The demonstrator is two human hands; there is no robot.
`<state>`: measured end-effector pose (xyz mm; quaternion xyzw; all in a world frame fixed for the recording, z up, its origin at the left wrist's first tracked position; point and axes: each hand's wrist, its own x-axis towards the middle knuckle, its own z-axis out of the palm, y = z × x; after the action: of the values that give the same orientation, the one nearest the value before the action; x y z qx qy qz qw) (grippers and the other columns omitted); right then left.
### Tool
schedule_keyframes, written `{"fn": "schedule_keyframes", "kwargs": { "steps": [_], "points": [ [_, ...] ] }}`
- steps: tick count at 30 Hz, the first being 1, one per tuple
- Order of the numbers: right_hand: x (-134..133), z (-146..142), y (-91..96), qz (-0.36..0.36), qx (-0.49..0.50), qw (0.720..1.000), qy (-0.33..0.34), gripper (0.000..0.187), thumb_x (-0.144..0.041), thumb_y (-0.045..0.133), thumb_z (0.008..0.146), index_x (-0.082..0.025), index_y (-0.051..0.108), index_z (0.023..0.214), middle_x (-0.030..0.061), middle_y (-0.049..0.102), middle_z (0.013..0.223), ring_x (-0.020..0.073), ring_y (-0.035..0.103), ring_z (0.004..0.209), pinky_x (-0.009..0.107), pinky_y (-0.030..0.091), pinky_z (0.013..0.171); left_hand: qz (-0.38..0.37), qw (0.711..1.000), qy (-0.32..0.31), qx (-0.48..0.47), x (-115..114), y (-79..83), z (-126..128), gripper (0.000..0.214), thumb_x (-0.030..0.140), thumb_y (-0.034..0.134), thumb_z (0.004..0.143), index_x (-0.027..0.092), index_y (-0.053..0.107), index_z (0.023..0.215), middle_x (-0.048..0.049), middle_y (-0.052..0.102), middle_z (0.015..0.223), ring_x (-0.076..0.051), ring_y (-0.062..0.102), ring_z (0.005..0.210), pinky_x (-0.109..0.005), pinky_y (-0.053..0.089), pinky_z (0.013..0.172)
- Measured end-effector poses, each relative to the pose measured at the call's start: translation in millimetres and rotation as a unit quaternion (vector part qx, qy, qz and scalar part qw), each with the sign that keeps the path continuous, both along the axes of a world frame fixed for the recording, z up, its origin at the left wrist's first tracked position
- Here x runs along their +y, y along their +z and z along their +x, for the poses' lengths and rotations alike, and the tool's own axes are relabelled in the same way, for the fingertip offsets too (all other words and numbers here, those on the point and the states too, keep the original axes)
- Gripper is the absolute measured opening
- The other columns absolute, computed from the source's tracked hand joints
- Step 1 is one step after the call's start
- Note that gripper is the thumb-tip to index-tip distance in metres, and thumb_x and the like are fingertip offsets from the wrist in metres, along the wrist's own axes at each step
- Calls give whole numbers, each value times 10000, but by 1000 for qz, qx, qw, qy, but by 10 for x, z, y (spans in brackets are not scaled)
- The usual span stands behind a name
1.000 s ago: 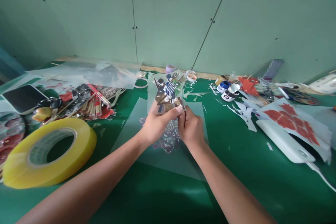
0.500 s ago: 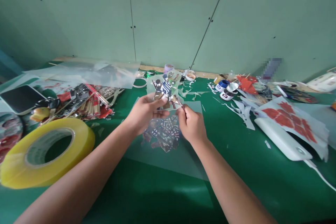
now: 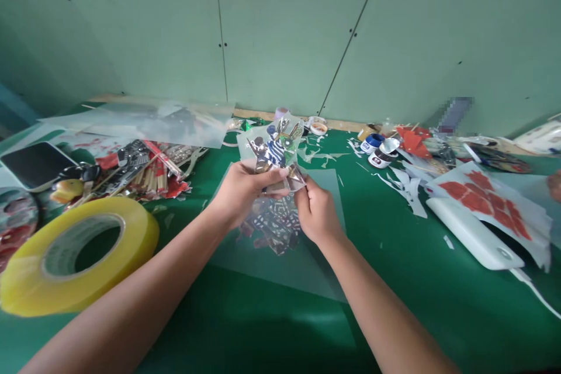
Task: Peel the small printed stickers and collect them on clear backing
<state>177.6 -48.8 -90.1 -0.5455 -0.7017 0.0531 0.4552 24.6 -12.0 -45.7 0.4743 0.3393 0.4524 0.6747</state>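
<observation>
My left hand (image 3: 244,191) and my right hand (image 3: 316,213) meet above the middle of the green table (image 3: 394,257). Both pinch the lower edge of a clear plastic sheet carrying a colourful cut-out figure (image 3: 275,151), which stands tilted up away from me. Below the hands lies another patterned cut-out (image 3: 275,227) on a larger clear sheet (image 3: 280,263) flat on the table.
A big yellow tape roll (image 3: 76,257) lies at the front left. Behind it are a phone (image 3: 37,165), sticks and patterned scraps (image 3: 146,172). Small paint pots (image 3: 379,149), paper scraps and a white device (image 3: 475,234) with red cut-outs (image 3: 491,196) crowd the right.
My left hand has shifted right to meet the right hand again on the held sheet, after moving apart half a second ago. The sheet stays raised.
</observation>
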Motion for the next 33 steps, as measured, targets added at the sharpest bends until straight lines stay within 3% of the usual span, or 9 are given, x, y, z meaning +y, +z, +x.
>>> {"fn": "schedule_keyframes", "kwargs": {
  "steps": [8, 22, 25, 29, 33],
  "points": [
    [-22, 2, 10, -9, 8, 1000, 12, 249, -278, 359, 914, -200, 549, 773, -13, 487, 489, 134, 422, 403, 247, 295, 451, -17, 999, -7, -37, -45, 20, 16, 191, 205, 838, 601, 121, 683, 674, -29, 679, 680, -126, 628, 602, -261, 523, 589],
    [-26, -13, 16, -21, 36, 998, 36, 238, -264, 370, 918, -209, 538, 759, -20, 467, 496, 133, 410, 430, 247, 291, 452, -20, 998, -18, -48, -38, -17, 31, 175, 163, 831, 609, 114, 680, 683, -35, 677, 695, -121, 610, 610, -263, 499, 605],
    [-25, 15, -23, -55, 99, 990, 85, 266, -345, 375, 951, -218, 509, 760, -29, 455, 512, 123, 394, 430, 246, 296, 442, -10, 999, -28, -41, -48, -8, 19, 175, 170, 828, 612, 113, 690, 703, -49, 689, 723, -136, 627, 636, -270, 513, 616],
    [-22, 63, -57, -107, 200, 958, 174, 318, -475, 355, 967, -236, 435, 773, -59, 395, 519, 101, 322, 396, 239, 294, 400, 2, 998, -56, -30, -42, 15, -6, 177, 205, 824, 620, 117, 699, 711, -56, 687, 701, -137, 616, 586, -258, 497, 538],
    [-25, 81, -19, -104, 199, 959, 175, 348, -511, 379, 964, -235, 434, 760, -69, 366, 510, 94, 311, 407, 235, 283, 405, 7, 998, -60, -23, -25, 42, -25, 184, 229, 827, 619, 123, 689, 680, -50, 674, 648, -129, 589, 529, -249, 469, 482]
  ]
}}
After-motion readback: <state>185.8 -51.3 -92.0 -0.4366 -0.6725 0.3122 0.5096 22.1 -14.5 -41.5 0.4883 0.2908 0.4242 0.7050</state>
